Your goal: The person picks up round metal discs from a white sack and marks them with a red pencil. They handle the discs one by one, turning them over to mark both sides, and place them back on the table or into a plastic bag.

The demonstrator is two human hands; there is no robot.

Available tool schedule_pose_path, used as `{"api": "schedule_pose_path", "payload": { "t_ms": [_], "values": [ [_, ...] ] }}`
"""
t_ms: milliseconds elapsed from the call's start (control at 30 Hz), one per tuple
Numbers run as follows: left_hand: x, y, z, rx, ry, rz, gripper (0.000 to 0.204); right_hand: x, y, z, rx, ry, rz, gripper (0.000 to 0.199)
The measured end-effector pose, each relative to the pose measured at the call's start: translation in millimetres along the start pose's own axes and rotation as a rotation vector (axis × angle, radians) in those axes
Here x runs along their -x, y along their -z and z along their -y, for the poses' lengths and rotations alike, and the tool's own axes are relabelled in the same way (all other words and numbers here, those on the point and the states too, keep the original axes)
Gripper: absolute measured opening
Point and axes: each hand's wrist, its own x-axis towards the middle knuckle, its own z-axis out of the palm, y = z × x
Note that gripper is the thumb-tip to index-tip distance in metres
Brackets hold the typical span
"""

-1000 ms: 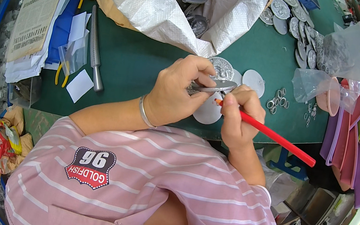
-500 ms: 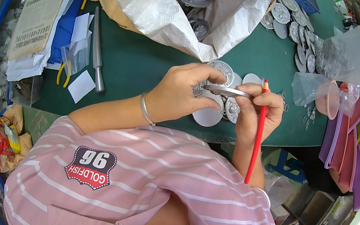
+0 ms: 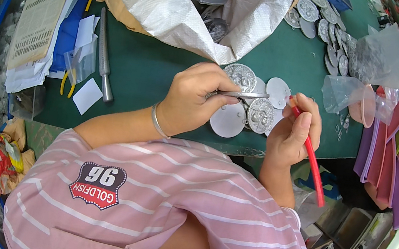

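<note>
My left hand point(image 3: 192, 91) pinches a silver-grey metal medallion point(image 3: 246, 95) between thumb and fingers, and the disc is seen nearly edge-on. To its right, my right hand point(image 3: 297, 130) grips a red pencil point(image 3: 314, 167), its tip slanting up and left towards the disc but apart from it. Beneath the held piece several medallions overlap on the table. One with a raised relief point(image 3: 260, 116) faces up, and a smooth plain-sided one point(image 3: 228, 120) lies next to it.
A white woven sack point(image 3: 171, 11) full of medallions stands at the far side of the green table point(image 3: 147, 73). More medallions point(image 3: 308, 10) are heaped at the far right, beside clear plastic bags point(image 3: 384, 60). At left lie a tapered metal rod point(image 3: 105, 56), papers point(image 3: 43, 19) and yellow-handled pliers point(image 3: 68, 84).
My right hand has let go of the medallion and drawn off to the right, the pencil now tilting. My left hand has closed on the disc and holds it alone.
</note>
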Motion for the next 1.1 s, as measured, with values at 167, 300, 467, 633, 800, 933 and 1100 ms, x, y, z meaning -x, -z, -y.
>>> {"api": "schedule_pose_path", "payload": {
  "t_ms": [167, 300, 467, 633, 800, 933, 1100],
  "values": [
    [3, -4, 7, 0.261, 0.053, -0.001, 0.022, -3, -4, 4, -0.131, 0.076, 0.047, 0.008],
    [6, -4, 11, 0.319, 0.074, 0.013, 0.022, -2, -7, 5, -0.123, 0.093, 0.115, 0.008],
    [5, -2, 9, 0.242, 0.021, 0.011, 0.021, 2, -10, 3, -0.105, 0.041, 0.162, 0.008],
    [5, -4, 8, 0.194, 0.013, -0.026, 0.02, 3, -6, -5, -0.057, 0.007, 0.276, 0.006],
    [1, 2, 1, 0.037, 0.036, -0.005, 0.023, 4, -13, -8, -0.104, 0.101, 0.164, 0.004],
    [6, -3, -2, 0.135, 0.17, -0.03, 0.036, -2, -10, -11, 0.222, 0.02, 0.406, 0.02],
    [5, 0, -4, 0.365, 0.277, 0.01, 0.025, 9, -4, -17, -0.214, -0.348, 0.177, 0.02]
  ]
}}
